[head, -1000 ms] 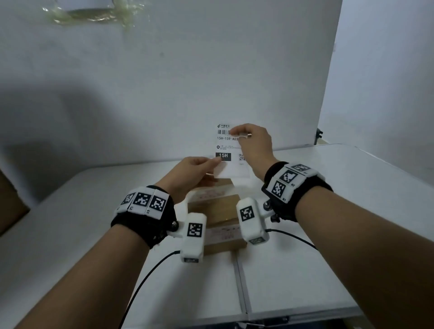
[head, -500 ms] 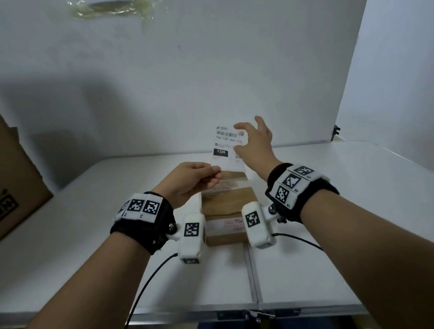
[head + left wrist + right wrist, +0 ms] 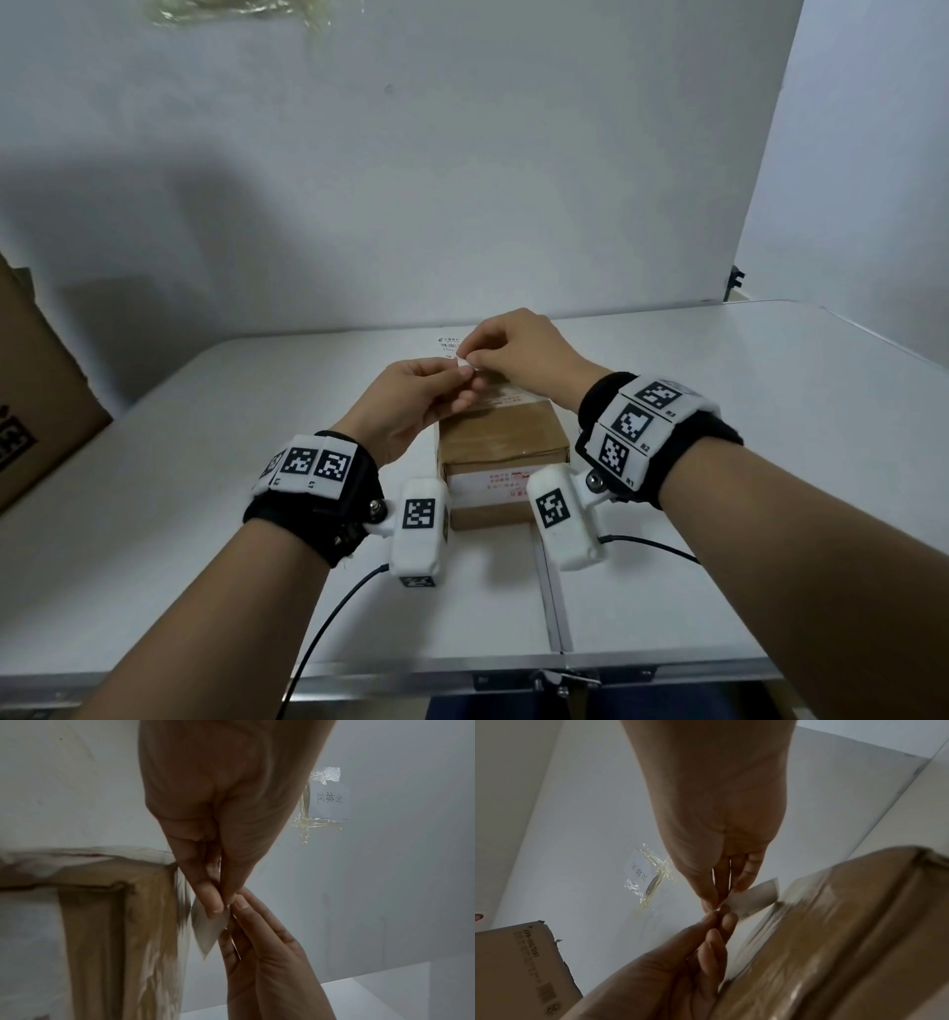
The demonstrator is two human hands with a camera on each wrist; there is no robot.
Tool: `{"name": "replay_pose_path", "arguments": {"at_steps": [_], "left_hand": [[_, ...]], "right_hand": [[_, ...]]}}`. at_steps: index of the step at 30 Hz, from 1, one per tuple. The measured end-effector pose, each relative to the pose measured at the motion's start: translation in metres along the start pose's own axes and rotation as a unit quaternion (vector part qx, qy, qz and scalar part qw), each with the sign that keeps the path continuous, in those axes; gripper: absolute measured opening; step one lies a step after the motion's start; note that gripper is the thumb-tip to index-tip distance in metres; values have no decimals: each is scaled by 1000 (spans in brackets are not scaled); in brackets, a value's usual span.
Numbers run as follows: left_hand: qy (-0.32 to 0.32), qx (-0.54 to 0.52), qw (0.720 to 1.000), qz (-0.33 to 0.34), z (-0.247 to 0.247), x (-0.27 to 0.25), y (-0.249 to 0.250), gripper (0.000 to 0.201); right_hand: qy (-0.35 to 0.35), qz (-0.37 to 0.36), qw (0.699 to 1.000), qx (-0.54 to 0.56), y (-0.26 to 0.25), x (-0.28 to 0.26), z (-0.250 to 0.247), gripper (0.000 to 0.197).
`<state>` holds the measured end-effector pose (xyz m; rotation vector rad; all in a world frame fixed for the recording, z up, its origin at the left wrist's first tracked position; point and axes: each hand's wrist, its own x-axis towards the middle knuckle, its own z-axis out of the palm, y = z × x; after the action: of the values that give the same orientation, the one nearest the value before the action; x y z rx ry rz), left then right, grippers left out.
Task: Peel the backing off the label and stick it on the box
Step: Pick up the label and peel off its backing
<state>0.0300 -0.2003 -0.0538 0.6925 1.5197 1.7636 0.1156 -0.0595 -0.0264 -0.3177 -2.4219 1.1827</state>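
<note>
The label (image 3: 464, 364) is held low over the far end of the box (image 3: 500, 437), its long side running away from the person. Both hands meet at its near corner: the left hand (image 3: 411, 398) pinches it from the left, the right hand (image 3: 518, 354) nips the same corner from the right, ready, I judge, to split backing from label

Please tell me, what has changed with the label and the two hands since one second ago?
The label came down from upright in the air to low over the far end of the box. The right hand, which had let go with spread fingers, now pinches a corner of it beside the left hand, which kept its pinch. The box stayed where it was on the table.
</note>
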Motion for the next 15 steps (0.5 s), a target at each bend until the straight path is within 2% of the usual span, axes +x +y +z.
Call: {"name": "replay_pose_path", "arguments": {"at_steps": [6,15], "left_hand": [[22,-15,1000,8,-3,4,-3,33],[30,1,999,27,-4,3,-5,16]], "right_hand": [[5,-8,1000,-13,4,-2,2,16],[17,1,1000,5,8,-8,4,17]]}}
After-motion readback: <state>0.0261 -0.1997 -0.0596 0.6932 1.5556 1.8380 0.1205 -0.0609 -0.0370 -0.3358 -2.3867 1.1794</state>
